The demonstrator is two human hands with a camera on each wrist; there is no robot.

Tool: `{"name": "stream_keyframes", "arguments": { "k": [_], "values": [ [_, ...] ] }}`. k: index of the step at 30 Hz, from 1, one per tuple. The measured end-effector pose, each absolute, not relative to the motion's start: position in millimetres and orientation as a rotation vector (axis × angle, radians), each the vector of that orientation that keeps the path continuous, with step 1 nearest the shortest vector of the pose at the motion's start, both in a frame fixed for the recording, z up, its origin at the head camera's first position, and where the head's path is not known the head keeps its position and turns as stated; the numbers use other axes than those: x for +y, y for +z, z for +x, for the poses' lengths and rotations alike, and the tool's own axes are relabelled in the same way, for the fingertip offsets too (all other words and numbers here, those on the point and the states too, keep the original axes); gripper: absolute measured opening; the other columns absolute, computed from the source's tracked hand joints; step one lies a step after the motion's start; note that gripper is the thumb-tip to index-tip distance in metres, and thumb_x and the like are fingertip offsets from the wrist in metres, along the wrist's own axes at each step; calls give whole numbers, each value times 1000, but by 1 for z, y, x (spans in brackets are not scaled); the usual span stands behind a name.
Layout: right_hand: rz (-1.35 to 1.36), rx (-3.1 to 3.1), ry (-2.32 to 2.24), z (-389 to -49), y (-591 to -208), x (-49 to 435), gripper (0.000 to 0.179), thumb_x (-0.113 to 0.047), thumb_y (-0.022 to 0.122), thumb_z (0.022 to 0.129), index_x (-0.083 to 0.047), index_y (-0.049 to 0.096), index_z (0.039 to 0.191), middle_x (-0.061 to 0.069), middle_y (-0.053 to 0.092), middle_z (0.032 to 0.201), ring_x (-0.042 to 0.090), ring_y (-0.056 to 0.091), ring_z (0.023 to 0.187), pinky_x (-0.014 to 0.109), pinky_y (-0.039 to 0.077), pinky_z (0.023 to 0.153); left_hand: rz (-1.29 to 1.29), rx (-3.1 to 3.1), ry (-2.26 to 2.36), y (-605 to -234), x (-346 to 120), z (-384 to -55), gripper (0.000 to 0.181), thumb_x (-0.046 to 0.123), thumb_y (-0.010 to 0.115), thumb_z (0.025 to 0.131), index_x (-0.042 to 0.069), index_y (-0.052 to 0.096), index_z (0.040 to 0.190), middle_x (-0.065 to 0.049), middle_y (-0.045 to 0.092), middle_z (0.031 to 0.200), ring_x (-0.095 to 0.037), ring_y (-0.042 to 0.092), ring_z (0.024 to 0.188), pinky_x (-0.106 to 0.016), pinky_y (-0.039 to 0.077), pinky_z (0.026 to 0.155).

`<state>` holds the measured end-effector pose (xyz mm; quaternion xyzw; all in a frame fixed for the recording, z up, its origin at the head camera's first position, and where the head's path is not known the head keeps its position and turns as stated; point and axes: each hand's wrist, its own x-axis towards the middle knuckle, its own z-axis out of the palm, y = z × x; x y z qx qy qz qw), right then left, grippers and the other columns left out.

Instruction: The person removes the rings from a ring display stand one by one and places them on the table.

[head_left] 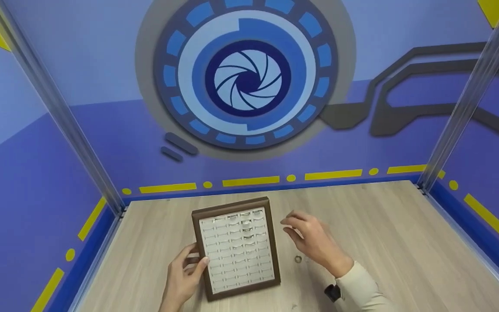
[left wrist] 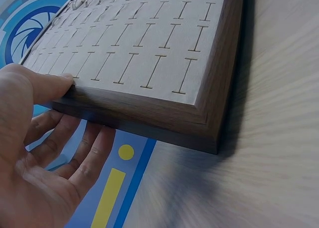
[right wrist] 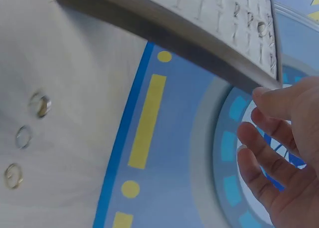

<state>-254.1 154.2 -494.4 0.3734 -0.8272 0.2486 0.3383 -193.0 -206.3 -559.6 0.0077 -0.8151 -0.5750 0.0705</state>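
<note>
Pale wood-grain counter (head_left: 401,242) spans the lower part of the head view. At lower centre, the left hand (head_left: 182,275) grips the near-left side of a brown-framed ring tray (head_left: 272,242), thumb over the front rim, fingers behind. The tray tilts up, its long axis running up the frame and leaning slightly left at the top; whether its lower edge touches the counter, I can't tell. Loose rings (right wrist: 45,107) lie on the counter just right of the tray, below the right hand (head_left: 316,242), which is the nearer hand to them. Its fingers curve loosely with a narrow gap to the thumb, nothing visible between, beside the tray's upper right, where several bands (head_left: 248,237) sit in slits. Beyond stands a blue-purple wall (head_left: 115,130) with a round aperture design (head_left: 249,80).
</note>
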Motion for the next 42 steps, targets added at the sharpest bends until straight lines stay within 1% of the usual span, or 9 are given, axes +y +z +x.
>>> {"name": "stream_keyframes", "arguments": {
  "k": [4,12,17,19,24,27,30,37,42],
  "values": [
    [971,-2101,656,-257,-489,143,30,7,89,80,-10,78,102,-1,72,96,10,70,80,24,61,66,-2,-2416,-1742,-560,-205,-192,54,24,80,98,4,60,145,-17,67,129,-26,72,106,-28,65,90],
    [971,-2038,677,-260,-480,121,26,6,88,82,-6,79,103,0,71,97,11,68,78,25,59,65,20,-2458,-1704,-560,-207,-194,54,27,79,100,6,59,146,-15,67,131,-24,71,108,-28,65,92],
    [891,-2058,593,-263,-477,108,22,-1,88,86,-10,80,103,-2,72,99,11,71,79,26,60,64,2,-2455,-1672,-559,-208,-193,56,31,78,100,4,59,146,-16,67,131,-25,71,107,-30,65,92],
    [851,-2070,552,-263,-478,103,21,-3,89,86,-13,80,103,-3,72,100,11,70,77,26,58,60,4,-2460,-1685,-558,-207,-192,57,31,78,101,4,59,147,-16,66,131,-25,71,108,-31,65,93],
    [839,-2046,578,-265,-482,92,21,1,87,85,-11,79,100,0,71,97,14,68,74,28,57,58,1,-2467,-1725,-558,-206,-192,58,30,77,101,4,56,149,-16,65,134,-25,70,111,-31,64,95],
    [856,-2002,628,-268,-485,86,22,6,87,83,-7,78,98,4,70,95,17,69,75,31,59,62,-1,-2464,-1734,-558,-206,-192,59,29,77,101,4,55,149,-16,64,136,-25,70,112,-32,64,96],
    [847,-1977,638,-270,-488,82,22,7,88,81,-6,78,96,6,71,94,18,70,75,32,60,62,2,-2464,-1739,-558,-206,-191,59,28,77,101,4,55,150,-16,64,137,-24,70,112,-32,64,96],
    [806,-2036,612,-270,-486,78,14,2,85,88,-8,79,96,3,71,96,17,69,75,30,59,60,-10,-2465,-1715,-559,-206,-190,57,26,76,102,6,55,150,-15,64,137,-24,70,112,-32,64,96],
    [784,-2079,584,-268,-484,77,13,0,83,90,-10,78,97,0,71,97,17,67,74,32,58,60,-14,-2463,-1702,-560,-206,-190,54,25,76,102,6,57,149,-16,64,135,-26,70,112,-32,64,96]
  ]
}}
